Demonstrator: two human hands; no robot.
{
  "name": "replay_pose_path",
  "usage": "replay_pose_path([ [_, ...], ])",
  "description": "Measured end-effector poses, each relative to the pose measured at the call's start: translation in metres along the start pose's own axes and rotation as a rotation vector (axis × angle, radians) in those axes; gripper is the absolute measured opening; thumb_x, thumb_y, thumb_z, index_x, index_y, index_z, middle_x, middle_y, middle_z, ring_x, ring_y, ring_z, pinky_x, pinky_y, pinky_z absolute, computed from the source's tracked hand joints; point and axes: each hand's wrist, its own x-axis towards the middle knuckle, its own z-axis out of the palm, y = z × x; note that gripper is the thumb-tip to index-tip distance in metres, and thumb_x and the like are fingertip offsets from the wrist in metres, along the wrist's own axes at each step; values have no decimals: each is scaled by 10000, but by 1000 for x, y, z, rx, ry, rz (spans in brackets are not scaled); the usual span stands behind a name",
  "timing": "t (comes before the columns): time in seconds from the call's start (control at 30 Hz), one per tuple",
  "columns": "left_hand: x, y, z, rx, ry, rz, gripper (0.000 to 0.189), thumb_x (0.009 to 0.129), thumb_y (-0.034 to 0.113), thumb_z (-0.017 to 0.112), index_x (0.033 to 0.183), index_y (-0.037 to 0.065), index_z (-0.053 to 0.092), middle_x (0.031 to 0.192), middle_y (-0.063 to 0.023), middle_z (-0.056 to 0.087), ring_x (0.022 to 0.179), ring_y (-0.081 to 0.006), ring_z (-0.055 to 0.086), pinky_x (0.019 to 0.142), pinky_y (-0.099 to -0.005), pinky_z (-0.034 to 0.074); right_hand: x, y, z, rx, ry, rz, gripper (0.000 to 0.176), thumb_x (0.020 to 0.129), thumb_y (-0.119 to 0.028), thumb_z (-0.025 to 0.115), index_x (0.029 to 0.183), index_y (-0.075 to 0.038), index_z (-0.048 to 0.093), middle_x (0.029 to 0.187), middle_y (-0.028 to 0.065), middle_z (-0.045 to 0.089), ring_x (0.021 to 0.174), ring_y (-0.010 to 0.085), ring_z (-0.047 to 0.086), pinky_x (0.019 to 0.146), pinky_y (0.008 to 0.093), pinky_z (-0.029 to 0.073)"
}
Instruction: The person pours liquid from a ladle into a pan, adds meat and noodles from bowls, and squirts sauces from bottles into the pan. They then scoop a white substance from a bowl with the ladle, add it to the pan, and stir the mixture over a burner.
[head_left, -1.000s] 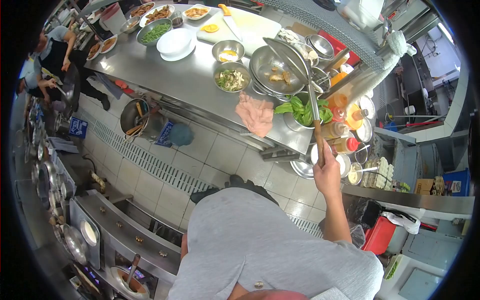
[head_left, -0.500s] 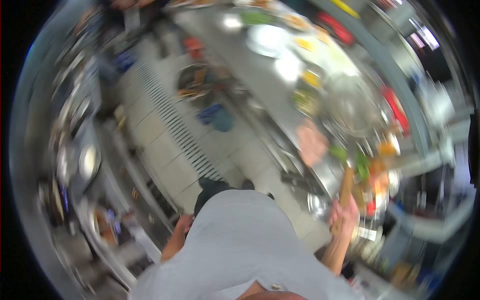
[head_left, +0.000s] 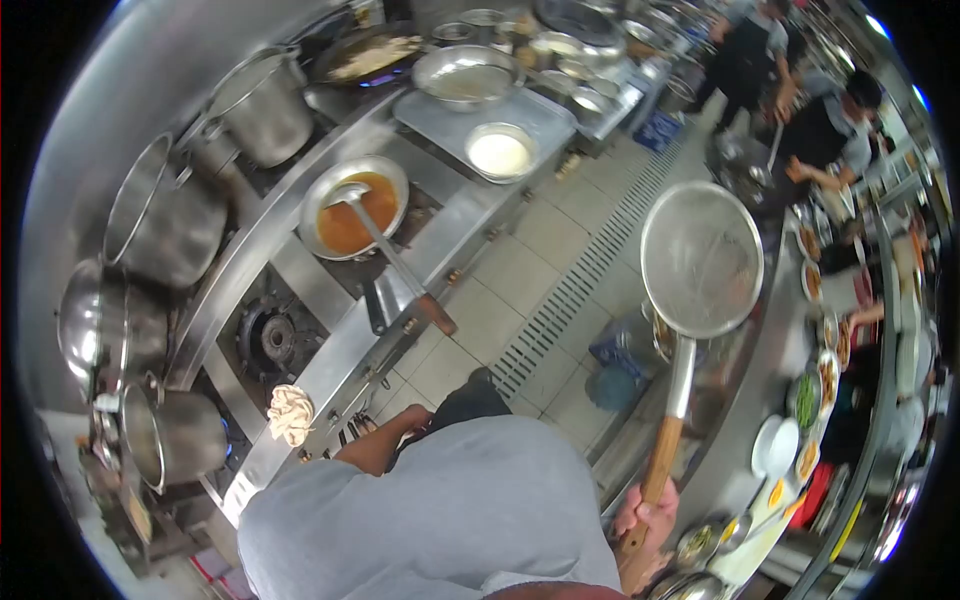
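Grey-shirted, a person [head_left: 450,500] held up a mesh strainer [head_left: 702,258] between a steel stove [head_left: 340,382] and a long counter [head_left: 735,420], the right hand [head_left: 648,515] closed around its wooden handle [head_left: 663,462]. Low beside the stove's front was the left hand [head_left: 412,418], too small in view to tell whether it gripped anything. On the stove, a ladle [head_left: 392,258] rested in a pan [head_left: 312,200] of orange-brown sauce [head_left: 360,222], near a bowl [head_left: 470,150] with pale contents. White plates [head_left: 775,447] lined the counter's edge, while two co-workers [head_left: 830,135] in dark aprons stood farther along the aisle.
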Motion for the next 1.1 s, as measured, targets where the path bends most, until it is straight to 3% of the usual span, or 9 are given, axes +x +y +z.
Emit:
replay_pose_path([
  [0.1,-42,44,-11,-822,221,-591,237,914,219,633,1039,37,719,889,-133,709,694,-223,669,565,-425,555,93,-23,63,-161,-182,18,565,705,-78,724,1205,78,513,710,106,572,421,143,519,353,263,448],
  [0.13,-63,64,-22,-1046,240,-564,287,916,261,656,989,-13,697,891,-143,705,677,-217,668,539,-396,553,123,-28,86,-170,-254,15,571,705,-91,740,1203,75,516,712,101,574,420,141,519,349,260,439],
  [0.27,-87,79,-18,-1190,356,-654,388,937,317,639,1012,-63,651,912,-162,699,652,-201,662,529,-341,557,239,-38,168,-321,-499,40,577,721,-113,763,1210,69,517,725,94,581,441,133,532,359,254,440],
  [0.6,-100,119,72,-1779,669,-685,338,991,344,560,1158,54,609,903,-113,704,610,-193,642,493,-339,517,502,-11,305,-335,-775,321,201,840,-52,635,1023,-1,567,813,78,613,619,117,574,503,235,474],
  [0.7,-91,143,110,-1745,810,-578,355,992,342,559,1205,61,591,911,-117,707,616,-196,644,480,-336,513,589,14,319,-255,-855,518,168,864,-58,629,998,19,563,853,89,617,659,140,589,567,232,507],
  [0.8,-83,181,110,-1862,799,-675,363,999,334,545,1198,32,567,949,-164,702,631,-209,644,458,-340,506,618,27,337,-120,-734,621,195,868,-58,639,1009,56,566,880,120,623,676,166,608,592,245,533],
  [0.97,-54,224,149,-1970,884,-656,460,995,319,557,1253,-57,498,1033,-236,682,678,-248,655,503,-340,517,665,40,329,19,-796,628,396,929,-165,631,1191,121,552,986,221,656,750,249,675,643,280,572],
  [1.03,-69,276,120,-1729,886,-686,461,986,334,565,1202,-72,536,1086,-252,668,777,-278,674,575,-351,530,674,35,313,-73,-926,646,535,999,-356,514,1251,115,540,1041,225,684,832,240,691,707,302,581],
  [1.1,-73,299,121,-1381,862,-765,441,974,343,553,1196,-38,580,1100,-248,672,837,-321,678,658,-388,540,671,50,276,-87,-735,522,397,990,-281,558,1174,70,590,1002,160,703,838,194,685,696,272,559],
])
